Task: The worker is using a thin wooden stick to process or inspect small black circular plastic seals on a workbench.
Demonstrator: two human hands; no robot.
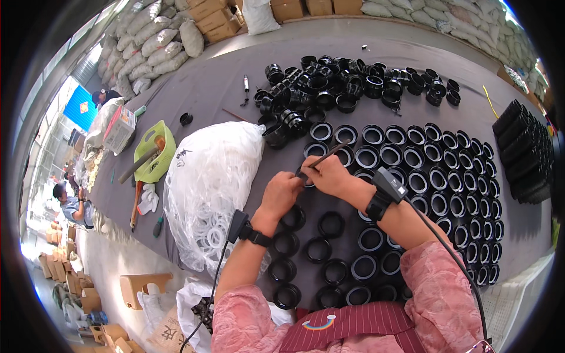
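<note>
My right hand (329, 172) is closed round a thin brown stick-like tool (335, 148), which slants up and away from the fingers. Beside it, my left hand (283, 192) has its fingers pinched together at the tool's lower end; what they grip is hidden. Both hands meet over the near left corner of rows of black plastic rings (367, 157) with pale grey inner rims. Nearer to me stand several black rings without the pale rim (318, 250). Left of my left hand, a clear plastic bag (215, 159) bulges with white ring gaskets (215, 226).
Loose black fittings (321, 82) form a heap at the table's far side. Stacked black tubes (524, 153) stand at right. A green basket (158, 167) with tools, a hammer (136, 206) and a screwdriver (158, 227) lie left. Cables hang from both wrist straps.
</note>
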